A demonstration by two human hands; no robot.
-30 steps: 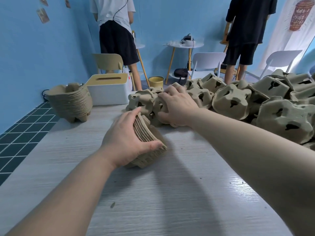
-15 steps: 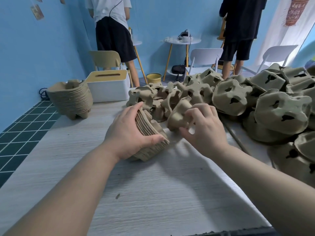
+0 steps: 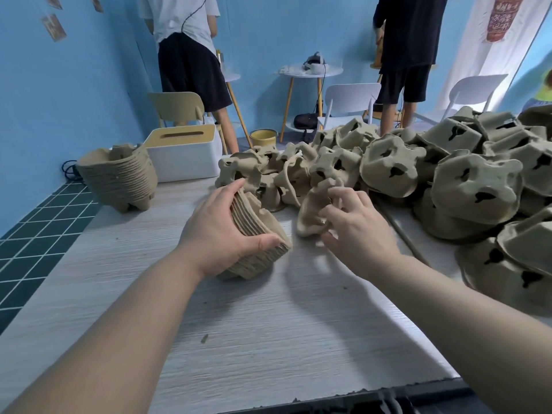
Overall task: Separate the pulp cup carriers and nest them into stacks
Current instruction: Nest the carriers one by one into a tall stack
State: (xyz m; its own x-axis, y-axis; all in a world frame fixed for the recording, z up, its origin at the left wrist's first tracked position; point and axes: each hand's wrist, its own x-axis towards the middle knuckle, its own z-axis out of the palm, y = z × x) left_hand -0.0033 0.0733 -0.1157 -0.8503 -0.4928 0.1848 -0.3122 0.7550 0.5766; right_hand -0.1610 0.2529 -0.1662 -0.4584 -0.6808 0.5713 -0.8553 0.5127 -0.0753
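Left hand [image 3: 218,234] clamps a nested stack [image 3: 257,234] of ridged, fibrous pulp carriers lying on its side on the pale wood-grain table [image 3: 268,339], thumb on the near edge. Right hand [image 3: 355,231] pinches a single carrier [image 3: 310,210] just beside it, fingers curled. Loose heap [image 3: 448,180] of lumpy tan carriers to the right; finished stack [image 3: 118,177] far left.

Table [image 3: 268,339]: pale wood-grain top. Resting on it: nested carrier stack [image 3: 119,177] at far left, white box [image 3: 185,156] beside it (slotted tan lid), loose carrier heap [image 3: 448,180] covering the right side
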